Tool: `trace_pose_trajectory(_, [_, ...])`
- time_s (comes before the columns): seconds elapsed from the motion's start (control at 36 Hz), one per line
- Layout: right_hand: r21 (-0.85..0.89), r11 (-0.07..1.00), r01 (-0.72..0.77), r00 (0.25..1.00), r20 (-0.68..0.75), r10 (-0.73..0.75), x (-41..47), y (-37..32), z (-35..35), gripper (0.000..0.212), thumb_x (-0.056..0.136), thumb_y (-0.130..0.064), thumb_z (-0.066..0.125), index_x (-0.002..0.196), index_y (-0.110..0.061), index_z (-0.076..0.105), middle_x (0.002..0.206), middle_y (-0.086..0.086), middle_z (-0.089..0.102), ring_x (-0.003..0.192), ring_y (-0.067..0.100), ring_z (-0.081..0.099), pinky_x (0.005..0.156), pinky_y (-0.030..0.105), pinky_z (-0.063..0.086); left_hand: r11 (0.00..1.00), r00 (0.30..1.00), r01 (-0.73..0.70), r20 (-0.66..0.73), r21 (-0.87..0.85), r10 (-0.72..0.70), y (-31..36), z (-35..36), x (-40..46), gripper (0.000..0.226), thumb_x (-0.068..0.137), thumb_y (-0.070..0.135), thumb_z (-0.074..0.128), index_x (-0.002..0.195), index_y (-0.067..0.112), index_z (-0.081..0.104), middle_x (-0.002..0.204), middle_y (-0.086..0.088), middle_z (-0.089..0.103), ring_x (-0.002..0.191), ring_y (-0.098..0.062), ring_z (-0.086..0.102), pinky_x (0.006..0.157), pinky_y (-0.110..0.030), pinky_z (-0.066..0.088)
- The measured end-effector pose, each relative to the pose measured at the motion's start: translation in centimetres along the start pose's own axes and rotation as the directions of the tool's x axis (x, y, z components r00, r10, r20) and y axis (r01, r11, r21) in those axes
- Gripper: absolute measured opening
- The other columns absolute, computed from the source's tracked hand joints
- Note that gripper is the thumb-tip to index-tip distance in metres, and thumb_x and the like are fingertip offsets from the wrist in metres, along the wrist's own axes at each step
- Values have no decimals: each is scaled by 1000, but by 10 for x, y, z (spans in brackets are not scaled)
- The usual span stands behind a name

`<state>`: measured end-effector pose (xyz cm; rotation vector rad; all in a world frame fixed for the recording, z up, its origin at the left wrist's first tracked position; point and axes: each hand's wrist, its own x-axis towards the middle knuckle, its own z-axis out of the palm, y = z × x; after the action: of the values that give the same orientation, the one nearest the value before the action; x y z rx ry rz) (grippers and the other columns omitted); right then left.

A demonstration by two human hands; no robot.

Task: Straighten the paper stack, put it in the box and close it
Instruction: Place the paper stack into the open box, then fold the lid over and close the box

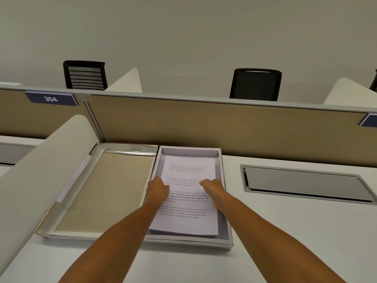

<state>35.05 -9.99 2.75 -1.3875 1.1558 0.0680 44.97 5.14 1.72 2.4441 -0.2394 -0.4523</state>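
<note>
A white paper stack [187, 218] with printed text lies inside the shallow white box [228, 225] on the desk. Its near end rests slightly raised on the box's front edge. My left hand [158, 189] is at the stack's left edge and my right hand [212, 188] at its right edge, both with fingers curled down against the sheets. Whether they grip the stack or only press its sides is unclear. The box lid [106, 193] lies open to the left, inside up, joined along the box's left side.
A tan partition [204, 123] runs right behind the box. A white curved divider [40, 164] rises at the left of the lid. A metal cable hatch [306, 184] is set in the desk at the right. Two black chairs stand beyond the partition.
</note>
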Motion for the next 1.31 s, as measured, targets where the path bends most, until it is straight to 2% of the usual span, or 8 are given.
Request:
trace_pose_trajectory(0.14, [-70,997,17,999,-30,-19,-7,0,2,65,92,-22,54,148,-2,28,114,8,59,98,23,59,72,32,47,1000,1000,-18,5,8,18,0,-2,-3,26,93,13,62,113,-5,60,117,-21,67,104,-35,67,73,-30,49])
trace_pose_trajectory(0.22, [-116,991,61,998,-20,-64,-13,1,-2,46,95,-20,54,136,-2,44,92,4,58,75,15,55,71,30,47,999,999,-38,13,36,37,1,-5,-6,25,95,12,59,114,-3,59,117,-19,66,99,-31,67,72,-27,48])
trace_pose_trajectory(0.36, [-182,975,124,991,-20,-130,-21,6,-10,16,97,-20,52,109,-10,48,111,11,61,77,16,53,85,37,51,995,996,-91,-16,49,92,0,-9,-9,20,96,11,55,113,1,59,115,-15,66,80,-18,56,70,-26,49])
trace_pose_trajectory(0.5, [-202,951,234,968,-39,-247,-31,8,-9,39,98,-23,54,134,-12,43,121,5,60,89,16,59,76,31,49,990,989,-140,-46,-9,140,-4,-18,-19,28,97,20,56,122,7,58,123,-11,65,89,-23,63,77,-31,50])
trace_pose_trajectory(0.64, [-221,923,315,943,-40,-331,-51,7,-2,57,99,-20,55,150,-15,30,151,7,46,129,29,53,81,30,45,988,986,-141,-100,-58,135,-13,-34,-32,34,97,24,58,126,7,58,125,-11,65,95,-25,64,84,-35,52])
trace_pose_trajectory(0.89, [-237,885,401,916,88,-391,-82,6,31,60,99,-18,56,151,-19,27,160,9,32,140,32,41,105,39,44,992,959,-107,-268,-61,87,-47,-74,-50,36,97,21,58,130,6,59,129,-13,65,117,-30,64,101,-40,49])
trace_pose_trajectory(1.14, [-239,860,450,891,191,-413,-103,5,74,63,96,-15,57,152,-19,27,160,10,31,141,33,40,106,40,44,992,914,-1,-402,-123,-49,-96,-116,-57,38,94,20,60,129,5,59,129,-15,65,118,-32,62,102,-44,48])
trace_pose_trajectory(1.31, [-255,835,487,870,230,-437,-113,5,106,61,97,-17,57,151,-18,29,158,10,35,140,31,42,103,38,46,994,860,106,-500,-12,-98,-126,-140,-57,39,88,24,68,123,8,64,121,-17,68,115,-37,61,96,-51,49])
